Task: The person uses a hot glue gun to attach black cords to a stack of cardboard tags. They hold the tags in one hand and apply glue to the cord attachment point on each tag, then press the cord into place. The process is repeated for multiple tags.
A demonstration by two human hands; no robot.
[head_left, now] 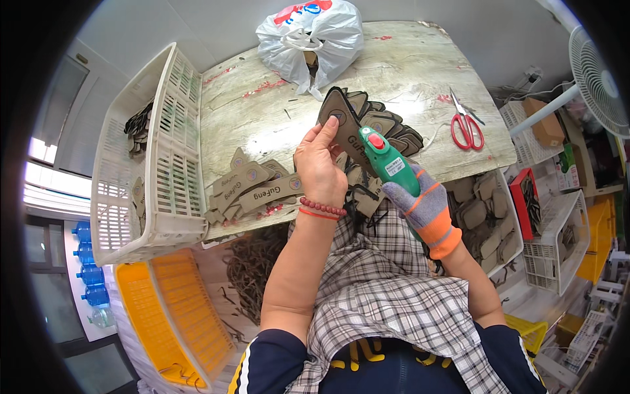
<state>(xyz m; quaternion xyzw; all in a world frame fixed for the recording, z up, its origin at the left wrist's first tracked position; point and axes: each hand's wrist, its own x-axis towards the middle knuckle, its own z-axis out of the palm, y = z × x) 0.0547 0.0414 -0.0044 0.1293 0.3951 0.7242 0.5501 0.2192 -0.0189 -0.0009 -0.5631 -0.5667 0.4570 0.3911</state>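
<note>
My bare left hand (321, 161) is closed on a long khaki fabric piece (349, 133) with a dark edge, printed lettering and a round badge; the thumb presses near the badge. In a grey and orange glove, my right hand (430, 210) wraps round a green handheld power tool (396, 165) with a red button. The tool's front end lies against or just over the piece's right side; its working tip is hidden. Beyond the held piece is a fanned stack of similar khaki pieces (387, 126). More loose khaki pieces (252, 184) lie left of my left hand.
Red-handled scissors (466, 129) lie at the table's right. A stuffed white plastic bag (341, 39) stands at the back. A white crate (180, 144) borders the table's left, above a yellow basket (187, 308). Dark trimmings (252, 272) heap below the table edge. A fan (600, 79) stands far right.
</note>
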